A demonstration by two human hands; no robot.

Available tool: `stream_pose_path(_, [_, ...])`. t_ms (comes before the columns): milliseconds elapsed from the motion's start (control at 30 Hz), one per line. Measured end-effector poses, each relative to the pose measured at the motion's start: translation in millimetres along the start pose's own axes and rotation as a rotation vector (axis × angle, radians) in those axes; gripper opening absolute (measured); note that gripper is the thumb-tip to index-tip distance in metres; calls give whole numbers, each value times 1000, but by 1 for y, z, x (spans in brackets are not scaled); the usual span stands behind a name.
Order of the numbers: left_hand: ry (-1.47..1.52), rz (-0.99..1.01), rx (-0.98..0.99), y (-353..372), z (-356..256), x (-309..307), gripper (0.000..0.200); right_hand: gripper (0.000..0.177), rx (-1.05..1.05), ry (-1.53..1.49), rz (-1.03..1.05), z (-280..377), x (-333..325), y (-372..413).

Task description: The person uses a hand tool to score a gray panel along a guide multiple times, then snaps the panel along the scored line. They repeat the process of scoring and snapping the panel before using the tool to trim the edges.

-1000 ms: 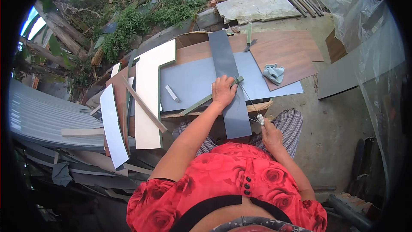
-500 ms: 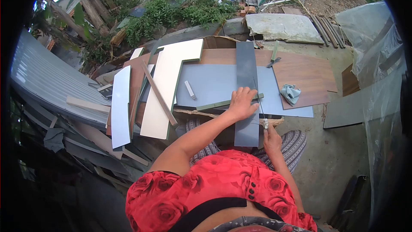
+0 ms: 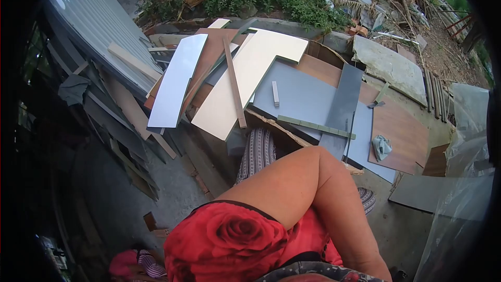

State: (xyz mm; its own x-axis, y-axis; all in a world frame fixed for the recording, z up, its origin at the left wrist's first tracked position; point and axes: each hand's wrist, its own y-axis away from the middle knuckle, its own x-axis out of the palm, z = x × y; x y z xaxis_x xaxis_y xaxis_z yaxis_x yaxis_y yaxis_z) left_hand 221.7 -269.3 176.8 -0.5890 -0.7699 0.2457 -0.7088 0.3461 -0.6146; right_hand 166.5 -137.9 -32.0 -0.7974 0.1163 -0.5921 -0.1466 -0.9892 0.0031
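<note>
Lying leftmost is a narrow white panel [image 3: 178, 86], then a cream L-shaped board [image 3: 266, 55] w/ a brown wooden stick [image 3: 234, 81] across it. Next, a small pale-gray block [image 3: 275, 94]. A thin green segmented strip [image 3: 315, 127] crosses a long dark-gray board [image 3: 346, 94] (best kept flat, w/ even pressure, I'd judge). Bare left arm [image 3: 279, 183] bends in front; left hand & right hand out of view, spread & grip can't tell.

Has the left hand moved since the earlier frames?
Yes: it was on the long dark grey panel; now it's off it and out of view, the bare left forearm folded back toward the body.
</note>
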Motion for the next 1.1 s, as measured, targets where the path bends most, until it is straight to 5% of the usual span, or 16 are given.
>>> stream_pose_path(967, [-302,-216,-103,8,-13,-12,34,29,-55,76,-6,26,-11,3])
stream_pose_path(1100, [-340,-253,-109,38,-71,-14,32,30,-77,6,-3,22,-9,2])
